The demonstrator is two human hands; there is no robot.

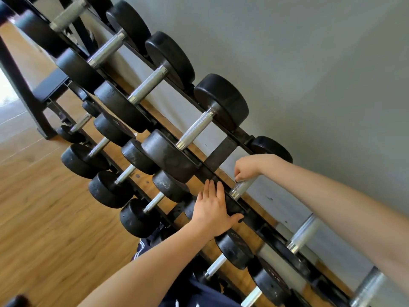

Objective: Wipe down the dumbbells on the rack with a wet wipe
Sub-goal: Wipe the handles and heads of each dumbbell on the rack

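head view: camera tilted, so the rack (230, 149) runs diagonally from upper left to lower right against a grey wall (309, 63)
rack: black, two tiers showing, each loaded with black-headed dumbbells with knurled steel handles
top tier: four big dumbbells in a row, the nearest of them (194, 131) just left of the hands
right hand (247, 168): reaches over the top rail, fingers curled down round the handle (240, 188) of a smaller dumbbell; whether a wipe is under the fingers I cannot tell
that dumbbell: far head (271, 148) shows behind the wrist, near head hidden under the left hand
left hand (213, 209): fingers straight and together, palm flat on the near head and front rail, thumb spread to the right, holding nothing
lower tier: smaller dumbbells (137, 193), partly covered by the left forearm
around: wood floor (44, 218), a dark bench (52, 85) at upper left, dark clothing at the bottom edge
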